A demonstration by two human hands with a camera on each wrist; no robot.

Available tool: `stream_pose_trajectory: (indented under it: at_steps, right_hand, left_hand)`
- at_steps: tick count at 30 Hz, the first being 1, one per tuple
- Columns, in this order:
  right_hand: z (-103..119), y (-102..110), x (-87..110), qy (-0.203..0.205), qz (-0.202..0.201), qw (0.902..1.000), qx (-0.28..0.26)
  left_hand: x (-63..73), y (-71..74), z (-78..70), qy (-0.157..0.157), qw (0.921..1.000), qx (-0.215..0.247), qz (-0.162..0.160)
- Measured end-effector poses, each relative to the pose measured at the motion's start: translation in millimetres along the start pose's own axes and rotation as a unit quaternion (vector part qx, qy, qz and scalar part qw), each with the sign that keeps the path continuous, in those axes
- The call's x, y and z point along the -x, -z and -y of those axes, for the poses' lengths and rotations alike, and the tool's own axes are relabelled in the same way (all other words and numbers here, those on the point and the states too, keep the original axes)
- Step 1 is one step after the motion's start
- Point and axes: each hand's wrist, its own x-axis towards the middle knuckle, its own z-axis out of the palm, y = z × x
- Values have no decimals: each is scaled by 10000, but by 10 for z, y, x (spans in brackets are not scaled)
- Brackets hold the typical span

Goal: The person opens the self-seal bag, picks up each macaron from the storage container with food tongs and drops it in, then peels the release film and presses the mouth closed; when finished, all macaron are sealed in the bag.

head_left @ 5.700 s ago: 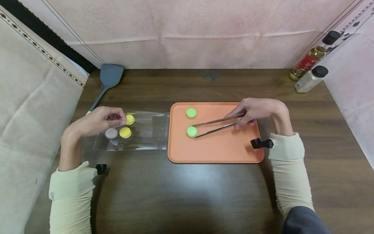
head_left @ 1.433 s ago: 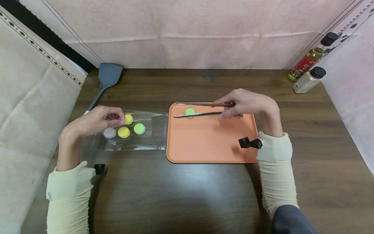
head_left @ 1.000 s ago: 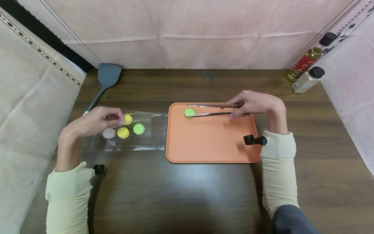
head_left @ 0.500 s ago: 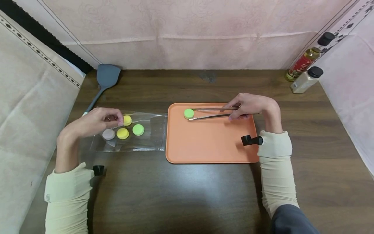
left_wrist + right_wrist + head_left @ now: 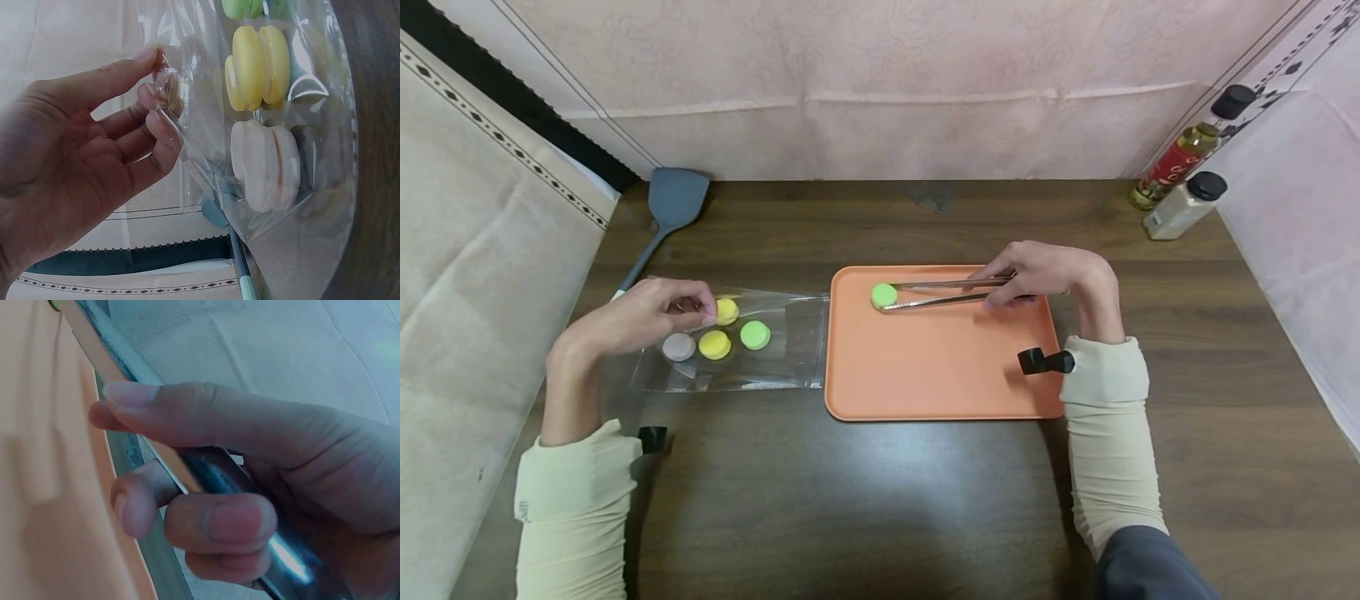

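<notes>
The left hand point(image 5: 636, 315) pinches the edge of a clear bag point(image 5: 799, 350), with the macarons in it just to that hand's right. The right hand point(image 5: 1041, 271) grips metal tongs point(image 5: 934, 302), their tips flanking a green macaron point(image 5: 883, 295) on the tray point(image 5: 940, 371), leftward of that hand. I'd guess it's light and perhaps crumbly, best squeezed gently round its sides; the bag looks limp and slippery, easiest held by its rim.
</notes>
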Motion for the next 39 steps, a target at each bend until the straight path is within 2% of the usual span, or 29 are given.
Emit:
stream_pose_trajectory:
  at_steps: [6,12,21,26,35,39]
  right_hand:
    - [69,-18,-38,280,68,9996,81]
    - [218,-86,-176,713,208,9972,65]
    - [447,-233,-389,1073,79,9940,176]
    - [581,-332,-502,1227,59,9920,280]
    - [793,-551,-718,1164,-54,9913,620]
    - [852,-647,-792,1260,-191,9888,780]
  left_hand:
    - [-1,-6,7,-24,10000,-8,3]
    - [-8,-11,13,-16,10000,16,17]
    - [-9,-13,12,24,10000,-10,43]
    - [-12,-6,6,43,10000,14,44]
    - [-10,7,-5,-15,10000,-17,35]
    - [-4,6,-10,-36,10000,-27,30]
